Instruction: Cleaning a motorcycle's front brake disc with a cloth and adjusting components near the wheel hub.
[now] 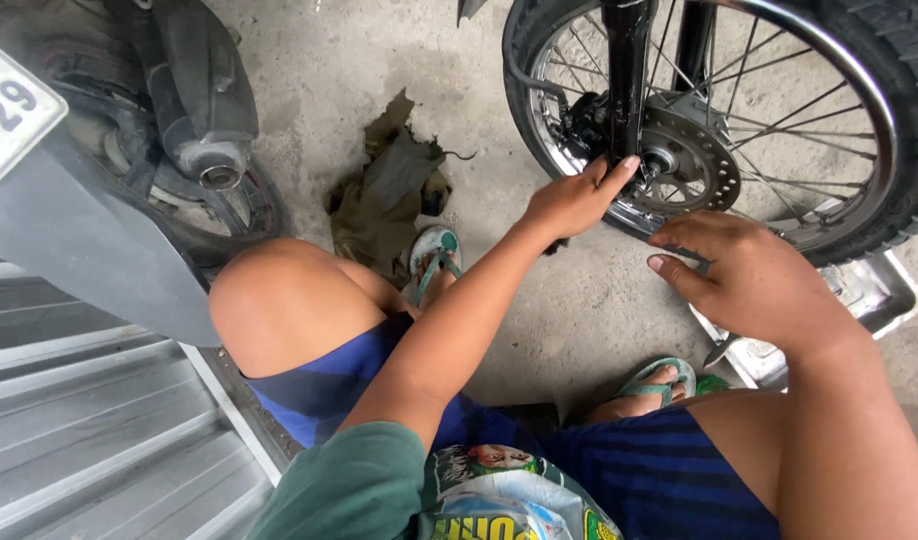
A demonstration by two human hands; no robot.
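A spoked motorcycle wheel [829,130] with a brake disc [694,165] stands on the concrete floor at the upper right. My left hand [574,200] reaches to the bottom of the black fork leg [627,70], fingertips resting on it beside the axle, holding nothing. My right hand [754,280] hovers just below the rim, closed around a thin dark metal tool [722,349] whose tip pokes out beneath the palm. I crouch with both knees up, in green flip-flops.
A crumpled olive rag [389,190] lies on the floor between the bikes. A metal tray [879,290] sits under the wheel at right. Another motorcycle's rear with its exhaust [214,160] fills the upper left, above a ribbed metal panel [99,430].
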